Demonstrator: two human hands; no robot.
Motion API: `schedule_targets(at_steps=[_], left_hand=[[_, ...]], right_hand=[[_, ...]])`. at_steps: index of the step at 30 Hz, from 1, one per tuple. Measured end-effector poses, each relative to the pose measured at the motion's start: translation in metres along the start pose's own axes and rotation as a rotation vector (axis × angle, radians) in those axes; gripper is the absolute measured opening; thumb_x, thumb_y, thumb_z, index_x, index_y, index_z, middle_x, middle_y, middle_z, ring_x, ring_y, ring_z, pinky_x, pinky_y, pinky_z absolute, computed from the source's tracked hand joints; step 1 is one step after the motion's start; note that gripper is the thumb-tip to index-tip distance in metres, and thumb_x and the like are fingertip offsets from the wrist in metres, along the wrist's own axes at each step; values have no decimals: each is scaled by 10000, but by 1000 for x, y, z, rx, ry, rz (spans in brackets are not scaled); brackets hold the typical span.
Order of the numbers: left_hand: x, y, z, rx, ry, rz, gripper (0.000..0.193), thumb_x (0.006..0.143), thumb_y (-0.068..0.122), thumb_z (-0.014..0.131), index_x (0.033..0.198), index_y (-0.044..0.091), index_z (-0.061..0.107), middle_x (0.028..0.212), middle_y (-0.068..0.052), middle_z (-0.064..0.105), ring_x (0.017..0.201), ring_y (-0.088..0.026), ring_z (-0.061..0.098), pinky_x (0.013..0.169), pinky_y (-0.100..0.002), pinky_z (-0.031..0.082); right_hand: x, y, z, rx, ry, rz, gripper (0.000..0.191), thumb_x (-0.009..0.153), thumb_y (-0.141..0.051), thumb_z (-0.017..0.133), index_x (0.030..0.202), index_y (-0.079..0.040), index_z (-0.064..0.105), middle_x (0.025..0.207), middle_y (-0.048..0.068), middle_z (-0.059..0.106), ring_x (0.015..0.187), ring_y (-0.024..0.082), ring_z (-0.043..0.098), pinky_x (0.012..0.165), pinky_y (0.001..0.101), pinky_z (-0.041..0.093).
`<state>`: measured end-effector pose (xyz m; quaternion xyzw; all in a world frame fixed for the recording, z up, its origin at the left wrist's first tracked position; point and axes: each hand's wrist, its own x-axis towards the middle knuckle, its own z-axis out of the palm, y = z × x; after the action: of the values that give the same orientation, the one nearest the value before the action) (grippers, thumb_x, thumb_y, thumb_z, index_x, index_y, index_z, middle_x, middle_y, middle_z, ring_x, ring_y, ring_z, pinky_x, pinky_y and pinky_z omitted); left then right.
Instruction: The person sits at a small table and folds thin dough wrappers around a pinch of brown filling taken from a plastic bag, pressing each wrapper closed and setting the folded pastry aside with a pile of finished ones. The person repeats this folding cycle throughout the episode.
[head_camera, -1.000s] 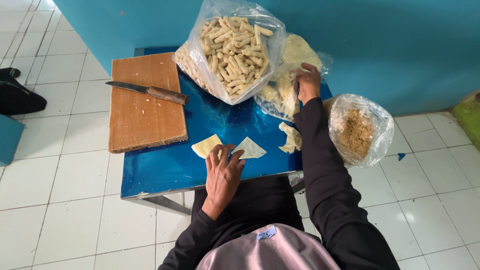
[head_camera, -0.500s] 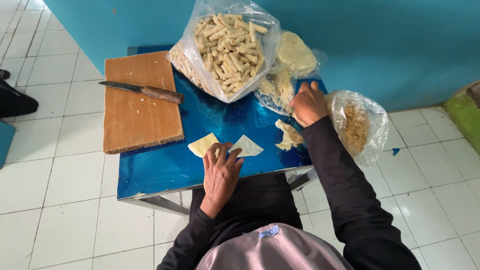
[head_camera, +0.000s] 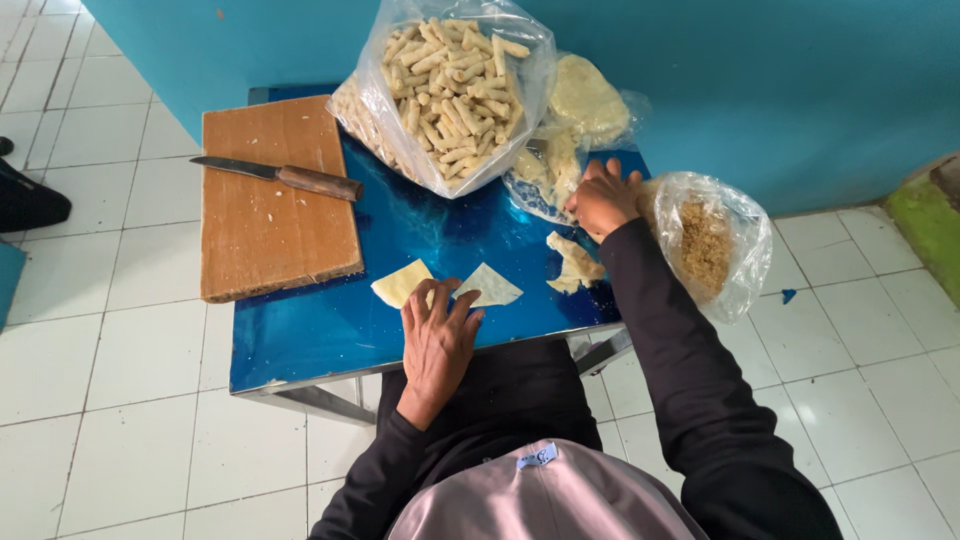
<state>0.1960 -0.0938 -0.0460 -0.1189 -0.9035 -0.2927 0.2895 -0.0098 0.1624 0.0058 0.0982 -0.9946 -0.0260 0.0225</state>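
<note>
My left hand (head_camera: 437, 338) lies flat on the blue table (head_camera: 320, 330), fingers apart, between a yellow square wrapper (head_camera: 398, 284) and a pale triangular wrapper (head_camera: 490, 287), touching both edges. My right hand (head_camera: 600, 198) is at the table's far right with its fingers curled and its back to the camera. It rests by a clear bag of pale dough pieces (head_camera: 575, 105) and a bag of brown crumbs (head_camera: 705, 240). What it holds is hidden. A small heap of pale wrappers (head_camera: 575, 263) lies just below that hand.
A large clear bag of rolled sticks (head_camera: 450, 90) stands at the back of the table. A wooden cutting board (head_camera: 270, 215) with a wooden-handled knife (head_camera: 285, 177) on it lies at the left. A blue wall is behind, white floor tiles all around.
My right hand has drawn back from the bag of dough pieces toward the table's right edge. The left hand has stayed flat between the two wrappers.
</note>
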Motion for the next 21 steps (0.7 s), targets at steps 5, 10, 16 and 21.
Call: schedule_targets(at_steps=[5,10,16,21], left_hand=[[0,0,0,0,-10,-14,277,912,236,722,1162,118,723,1286,-70,610,1272,-337,469,1031,-497,377],[1,0,1,4,-2,-7,288,900,240,725,1162,122,726,1283,-77,610,1268,-336,468,1031,-501,374],[-1,-1,3,11,1,-10,288,905,239,725,1167,120,723,1282,-73,612,1273,-332,472,1036,-498,379],[-2,-3,7,17,7,-68,299,919,241,714,1182,99,712,1270,-84,616,1254,-342,476,997,-493,395]], right_hand=[[-13,4,3,-30,131,-34,84,801,-117,782,799,-187,828,1129,40,574,1215,309,424,961,529,274],[-17,-1,11,-62,104,-51,110,812,-117,779,776,-213,821,1106,39,561,1145,318,427,898,526,281],[-18,-1,13,18,60,-62,201,785,-80,781,751,-272,827,1086,3,561,1142,298,437,916,550,285],[-15,1,17,92,115,-74,285,786,-34,750,676,-290,808,1068,-11,568,1137,281,457,941,596,309]])
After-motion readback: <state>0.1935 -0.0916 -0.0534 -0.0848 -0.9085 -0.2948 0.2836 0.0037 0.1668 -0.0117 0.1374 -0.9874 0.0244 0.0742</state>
